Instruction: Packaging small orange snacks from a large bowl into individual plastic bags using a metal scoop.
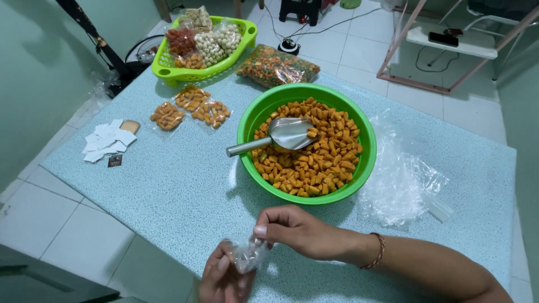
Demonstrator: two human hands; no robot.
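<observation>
Both my hands hold a small clear plastic bag (249, 253) low over the near edge of the pale blue mat (168, 185). My left hand (222, 278) grips it from below; my right hand (295, 230) pinches its top from the right. Just beyond stands a round green bowl (251, 115) full of orange snack pieces (320, 160). A metal scoop (283, 134) lies in the bowl with its handle pointing left over the rim.
A heap of clear plastic bags (401, 179) lies right of the bowl. Three small filled snack bags (191, 109) and white paper slips (106, 140) lie at the left. A green basket (165, 70) of packed snacks and a big snack bag (278, 66) sit at the back.
</observation>
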